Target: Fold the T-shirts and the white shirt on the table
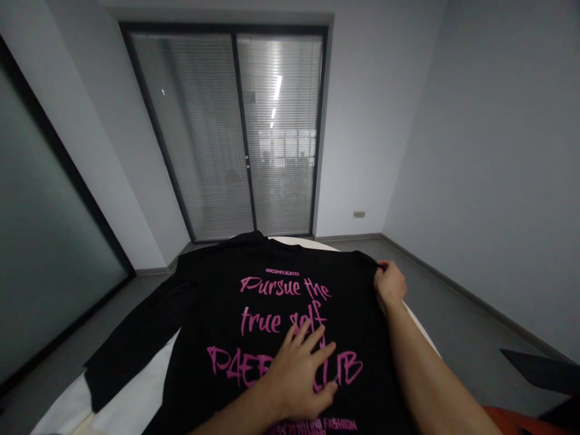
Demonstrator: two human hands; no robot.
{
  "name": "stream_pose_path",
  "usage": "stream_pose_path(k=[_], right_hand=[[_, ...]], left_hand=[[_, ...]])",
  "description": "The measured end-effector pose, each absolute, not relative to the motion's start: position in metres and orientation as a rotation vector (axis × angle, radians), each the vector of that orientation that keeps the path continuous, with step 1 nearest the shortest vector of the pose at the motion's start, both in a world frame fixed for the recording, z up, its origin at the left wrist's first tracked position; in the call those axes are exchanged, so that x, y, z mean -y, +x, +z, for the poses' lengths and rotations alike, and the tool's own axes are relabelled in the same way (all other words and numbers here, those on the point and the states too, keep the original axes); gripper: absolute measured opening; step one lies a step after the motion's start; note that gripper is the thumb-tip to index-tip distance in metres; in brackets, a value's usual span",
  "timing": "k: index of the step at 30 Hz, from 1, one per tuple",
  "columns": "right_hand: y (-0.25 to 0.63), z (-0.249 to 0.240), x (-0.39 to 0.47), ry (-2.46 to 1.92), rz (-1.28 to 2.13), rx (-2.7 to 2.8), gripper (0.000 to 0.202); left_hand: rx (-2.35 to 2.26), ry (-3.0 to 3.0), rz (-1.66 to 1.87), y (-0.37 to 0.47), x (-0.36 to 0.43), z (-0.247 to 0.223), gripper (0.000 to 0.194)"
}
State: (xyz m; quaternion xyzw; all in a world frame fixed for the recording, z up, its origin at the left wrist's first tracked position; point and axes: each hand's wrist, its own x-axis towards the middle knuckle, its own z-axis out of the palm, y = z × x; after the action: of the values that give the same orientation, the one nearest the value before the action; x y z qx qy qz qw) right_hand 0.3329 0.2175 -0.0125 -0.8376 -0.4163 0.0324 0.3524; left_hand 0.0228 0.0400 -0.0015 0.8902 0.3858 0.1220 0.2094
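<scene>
A black shirt (217,302) with pink lettering lies spread out, printed side up, over a white round table (312,243). My left hand (306,368) rests palm down on the lettering near the shirt's middle, its fingers spread. At the shirt's upper right edge, by the shoulder, my right hand (390,283) has its fingers closed on the black fabric. One sleeve stretches out to the lower left. The right sleeve cannot be made out, and the lower part of the shirt runs out of view.
Beyond the table is a glass door with blinds (281,145). A dark-framed glass panel (49,211) stands at the left. Something orange (521,420) and a dark flat object (539,370) are at the lower right. A wall socket (359,214) shows behind.
</scene>
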Motion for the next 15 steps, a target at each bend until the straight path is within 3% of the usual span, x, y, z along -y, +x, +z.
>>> stream_pose_path(k=[5,9,15], right_hand=[[0.310,0.016,-0.223,-1.821,0.209,1.566,0.031],[0.304,0.029,-0.222,-1.835,0.109,1.423,0.038],[0.300,0.013,-0.223,-2.171,0.256,1.481,0.077]], left_hand=[[-1.074,2.488,0.358,0.023,-0.040,-0.007,0.068],[-1.083,2.492,0.359,0.023,-0.041,-0.009,0.069],[-1.079,2.487,0.359,0.023,-0.040,-0.004,0.068]])
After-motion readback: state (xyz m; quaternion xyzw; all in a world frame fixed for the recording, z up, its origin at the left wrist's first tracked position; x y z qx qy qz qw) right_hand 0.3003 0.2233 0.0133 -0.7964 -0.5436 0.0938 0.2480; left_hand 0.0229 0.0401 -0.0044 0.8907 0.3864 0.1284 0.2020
